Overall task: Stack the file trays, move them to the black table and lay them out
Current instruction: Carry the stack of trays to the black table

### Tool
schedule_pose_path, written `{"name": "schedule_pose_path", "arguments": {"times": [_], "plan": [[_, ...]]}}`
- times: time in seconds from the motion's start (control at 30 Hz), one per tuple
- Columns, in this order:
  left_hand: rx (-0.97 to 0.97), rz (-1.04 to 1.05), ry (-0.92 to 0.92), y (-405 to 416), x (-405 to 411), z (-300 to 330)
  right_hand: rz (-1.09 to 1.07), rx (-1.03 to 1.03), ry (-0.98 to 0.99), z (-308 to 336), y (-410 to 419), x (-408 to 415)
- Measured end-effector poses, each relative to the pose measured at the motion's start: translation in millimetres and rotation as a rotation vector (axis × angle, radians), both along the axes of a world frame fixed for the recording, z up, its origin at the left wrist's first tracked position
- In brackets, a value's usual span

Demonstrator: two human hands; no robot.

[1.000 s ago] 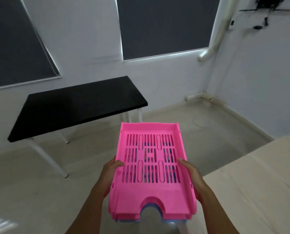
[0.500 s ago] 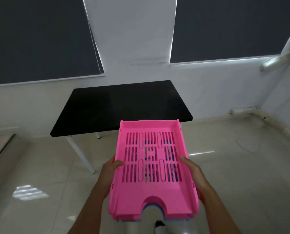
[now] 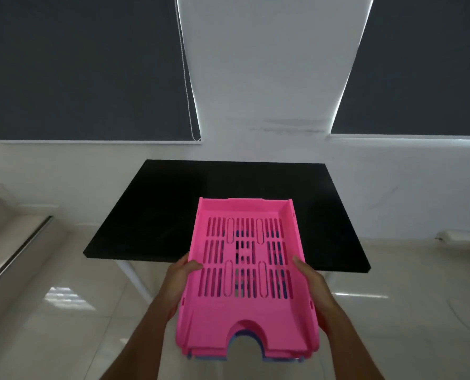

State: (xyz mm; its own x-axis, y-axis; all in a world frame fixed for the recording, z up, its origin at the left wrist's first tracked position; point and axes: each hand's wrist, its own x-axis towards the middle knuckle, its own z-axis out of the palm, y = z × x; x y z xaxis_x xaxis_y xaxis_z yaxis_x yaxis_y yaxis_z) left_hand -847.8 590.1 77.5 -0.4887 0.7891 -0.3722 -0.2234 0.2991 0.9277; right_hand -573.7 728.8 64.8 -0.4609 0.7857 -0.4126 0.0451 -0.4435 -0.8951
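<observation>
**Stacked trays reach the table's edge**

Dark roller blinds (image 3: 86, 67) and a white wall back the black table (image 3: 228, 187), which stands bare on a glossy tiled floor (image 3: 64, 311). A person holds a stack of file trays (image 3: 246, 272) level in front of the body, the pink tray on top and blue edges of another showing beneath at the near cut-out; how many are nested cannot be told. The stack's long axis points straight away from the holder, its far end seen over the table's near edge while the near end hangs over the floor. The left hand (image 3: 181, 275) clasps the left wall, the right hand (image 3: 309, 278) the right wall, thumbs hooked over the rims, both forearms extended and about level. Setting down appears to need only a forward reach and a lowering.
</observation>
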Motion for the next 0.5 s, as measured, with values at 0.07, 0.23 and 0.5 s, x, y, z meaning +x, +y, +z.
{"name": "schedule_pose_path", "arguments": {"times": [0.07, 0.23, 0.5], "plan": [[-0.009, 0.019, -0.006, 26, -18, -5, 0.011, -0.007, -0.010, -4, 27, -19], [-0.029, 0.048, -0.068, 89, -67, -23, 0.007, -0.072, -0.035, -17, 95, -72], [-0.054, 0.012, -0.096, 189, -152, -49, -0.031, -0.140, -0.036, -36, 186, -150]]}}
